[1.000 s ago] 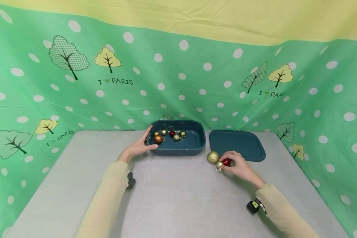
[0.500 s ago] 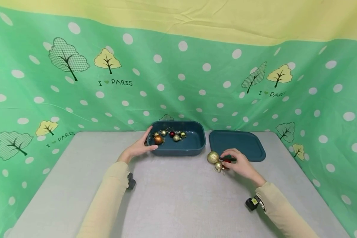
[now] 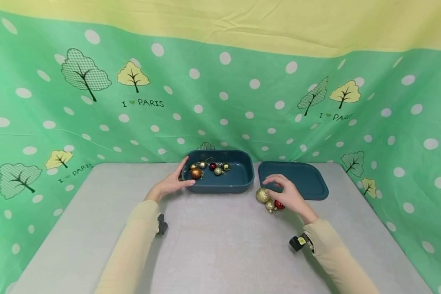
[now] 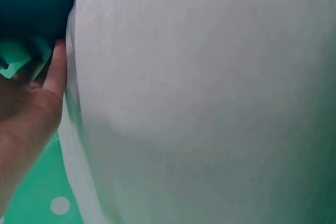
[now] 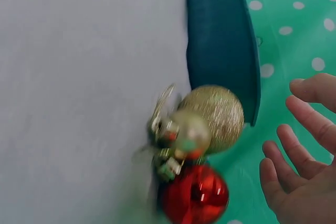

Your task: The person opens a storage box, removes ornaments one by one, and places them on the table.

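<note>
My left hand (image 3: 170, 183) holds the left end of a dark blue box (image 3: 220, 188), thumb at its front rim and fingers along its left side. In the box's left half lie several small baubles, among them an orange one (image 3: 195, 173) and a dark red one (image 3: 212, 166). My right hand (image 3: 287, 194) hovers with parted fingers over three baubles on the table. These are a large glittery gold bauble (image 5: 212, 116), a smaller pale gold bauble (image 5: 190, 134) and a shiny red bauble (image 5: 197, 196). In the right wrist view the fingers are apart from all three.
A dark blue lid (image 3: 301, 179) lies flat right of the box, just behind the loose baubles. The grey table (image 3: 220, 245) stretches in front. A green dotted cloth (image 3: 224, 102) hangs close behind the box and along both sides.
My right hand has let go of the small gold bauble, which sits between the large gold and red ones. It has shifted left and back, over the large gold bauble. My left hand stays put.
</note>
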{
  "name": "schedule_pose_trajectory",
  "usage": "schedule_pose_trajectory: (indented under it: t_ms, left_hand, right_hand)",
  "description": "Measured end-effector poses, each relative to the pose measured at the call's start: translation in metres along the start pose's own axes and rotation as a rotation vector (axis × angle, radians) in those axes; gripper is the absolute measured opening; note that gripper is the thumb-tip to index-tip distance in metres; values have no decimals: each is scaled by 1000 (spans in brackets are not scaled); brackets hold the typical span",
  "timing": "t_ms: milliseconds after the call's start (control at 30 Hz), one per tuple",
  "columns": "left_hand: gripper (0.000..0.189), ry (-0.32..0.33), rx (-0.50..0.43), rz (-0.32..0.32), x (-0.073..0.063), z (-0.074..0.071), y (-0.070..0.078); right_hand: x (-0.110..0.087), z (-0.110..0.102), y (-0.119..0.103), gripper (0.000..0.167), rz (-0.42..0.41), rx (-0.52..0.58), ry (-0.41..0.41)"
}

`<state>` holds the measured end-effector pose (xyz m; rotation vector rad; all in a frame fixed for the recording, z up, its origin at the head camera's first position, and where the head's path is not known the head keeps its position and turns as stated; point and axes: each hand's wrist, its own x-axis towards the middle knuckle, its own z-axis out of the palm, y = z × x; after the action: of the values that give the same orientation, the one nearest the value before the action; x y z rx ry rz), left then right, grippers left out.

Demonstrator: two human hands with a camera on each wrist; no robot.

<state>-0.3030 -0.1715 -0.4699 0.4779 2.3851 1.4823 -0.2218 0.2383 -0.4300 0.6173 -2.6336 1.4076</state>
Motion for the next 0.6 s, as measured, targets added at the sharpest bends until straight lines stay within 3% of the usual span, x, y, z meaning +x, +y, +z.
schedule_pose_trajectory:
  t_ms: [233, 600]
  left_hand:
    - [102, 4, 5, -3, 1, 0, -1]
    - [102, -7, 9, -1, -1, -1, 4]
  right_hand:
    - [8, 8, -38, 22, -27, 62, -41]
    - [23, 27, -51, 25, -38, 163, -73]
